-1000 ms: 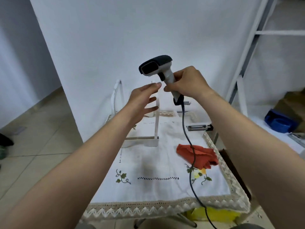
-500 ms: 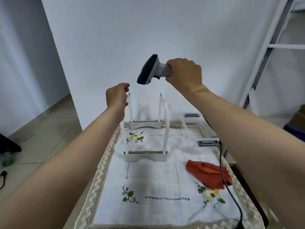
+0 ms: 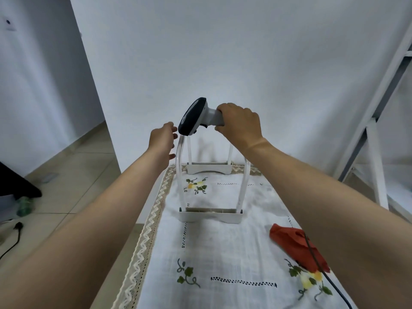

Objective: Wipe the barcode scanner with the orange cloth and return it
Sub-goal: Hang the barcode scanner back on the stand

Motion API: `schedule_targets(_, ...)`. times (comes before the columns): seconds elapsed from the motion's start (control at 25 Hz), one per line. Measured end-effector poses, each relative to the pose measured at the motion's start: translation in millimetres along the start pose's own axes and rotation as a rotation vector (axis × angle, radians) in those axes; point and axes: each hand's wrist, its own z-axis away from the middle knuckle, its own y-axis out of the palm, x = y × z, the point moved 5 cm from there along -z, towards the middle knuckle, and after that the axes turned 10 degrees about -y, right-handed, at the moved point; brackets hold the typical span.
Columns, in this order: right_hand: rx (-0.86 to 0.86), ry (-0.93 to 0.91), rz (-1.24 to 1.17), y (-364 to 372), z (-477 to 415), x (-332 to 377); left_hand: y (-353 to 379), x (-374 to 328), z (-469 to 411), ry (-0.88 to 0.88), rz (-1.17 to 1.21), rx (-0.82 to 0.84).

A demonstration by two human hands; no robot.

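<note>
Gripping the barcode scanner (image 3: 193, 117) in our right hand (image 3: 239, 124) above the rack (image 3: 210, 214), left hand (image 3: 161, 140) loose-fingered, orange cloth (image 3: 293, 240) at four o'clock, we judge only reseating remains.

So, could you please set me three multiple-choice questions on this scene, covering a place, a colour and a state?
1. Where does the crumpled orange cloth lie? A on the floor; B on the white embroidered tablecloth; C in a drawer.
2. What colour is the head of the grey barcode scanner? A black; B red; C yellow.
3. What does the right hand do? A hangs open; B grips the scanner; C presses the cloth.
Answers: 1 B, it rests there at the right; 2 A, the head is dark; 3 B, its fingers curl round the scanner.
</note>
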Motion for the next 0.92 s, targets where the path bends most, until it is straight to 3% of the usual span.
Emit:
schedule_targets(0.16,0.037,0.011,0.008,13.7,-1.3,1.7,5.7,6.6,-4.9,-0.011,0.059,0.067)
schedule_targets(0.92,0.048,0.052,-0.013,28.9,4.6,1.9,11.0,13.0,-12.5,0.012,0.101,-0.007)
